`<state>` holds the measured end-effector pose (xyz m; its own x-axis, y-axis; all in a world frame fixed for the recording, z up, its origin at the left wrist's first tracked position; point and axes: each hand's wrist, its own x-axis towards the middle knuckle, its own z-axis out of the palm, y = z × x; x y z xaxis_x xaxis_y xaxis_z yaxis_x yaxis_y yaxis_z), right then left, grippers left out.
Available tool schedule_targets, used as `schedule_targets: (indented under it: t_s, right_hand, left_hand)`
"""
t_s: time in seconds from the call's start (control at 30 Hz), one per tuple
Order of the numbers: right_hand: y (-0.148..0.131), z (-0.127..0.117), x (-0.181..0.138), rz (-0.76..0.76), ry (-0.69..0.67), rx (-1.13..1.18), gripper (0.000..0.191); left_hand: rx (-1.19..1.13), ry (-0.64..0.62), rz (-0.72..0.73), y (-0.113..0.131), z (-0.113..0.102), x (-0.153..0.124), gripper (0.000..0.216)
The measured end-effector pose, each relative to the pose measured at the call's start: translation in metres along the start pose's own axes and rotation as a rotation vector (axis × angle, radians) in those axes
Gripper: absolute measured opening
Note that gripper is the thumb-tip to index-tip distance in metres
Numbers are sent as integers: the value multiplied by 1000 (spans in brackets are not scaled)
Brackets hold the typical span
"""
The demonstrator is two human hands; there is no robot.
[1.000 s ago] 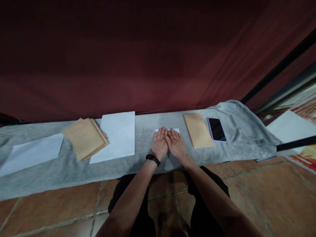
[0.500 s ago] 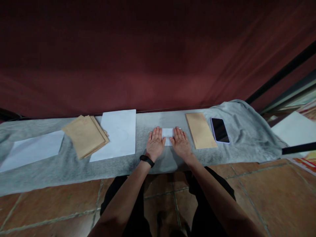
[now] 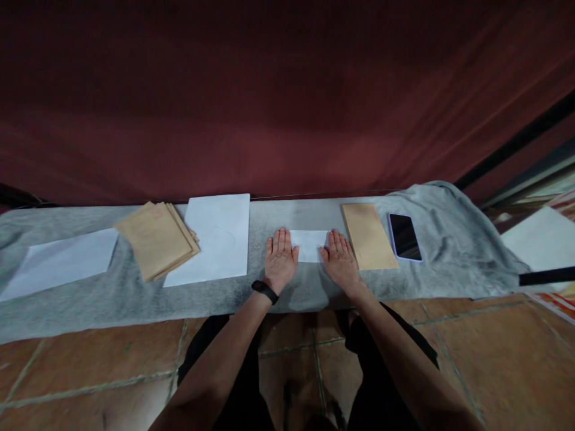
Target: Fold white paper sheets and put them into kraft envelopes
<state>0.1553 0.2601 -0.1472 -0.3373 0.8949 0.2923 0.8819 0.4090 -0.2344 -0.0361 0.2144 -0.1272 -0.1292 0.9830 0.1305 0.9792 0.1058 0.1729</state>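
A small folded white paper (image 3: 309,245) lies on the grey cloth (image 3: 269,293) in front of me. My left hand (image 3: 280,260), with a black band on its wrist, lies flat on the paper's left end, fingers stretched out. My right hand (image 3: 341,261) lies flat on the paper's right end, fingers out too. The middle of the paper shows between the two hands. Neither hand grips anything.
A single brown envelope (image 3: 368,236) and a dark phone (image 3: 405,236) lie to the right. On the left are a white sheet (image 3: 215,239), a stack of brown envelopes (image 3: 155,239) and another white sheet (image 3: 60,261). A red curtain hangs behind; tiled floor lies below.
Both hands have slid apart along the folded paper, left hand to the left and right hand to the right, uncovering its middle. They were side by side a second ago.
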Motion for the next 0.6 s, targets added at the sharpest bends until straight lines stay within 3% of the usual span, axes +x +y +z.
schedule_targets:
  t_s: [0.1,0.27,0.4,0.6]
  right_hand:
    - [-5,-4,2,-7,4,38,61]
    - [-24,-5,1,-176,-121,107,59]
    - [-28,-2,-4,-199,-158,93,58]
    - [-21,0,-7,-162,-96,47,59]
  left_hand:
    - [-15,1,79,8,-2,-5,60]
    - [-57,-45,229,24,1,-13,57]
    - [-60,-42,222,26,4,-15,58]
    - [-43,-28,173,16,2,-15,60]
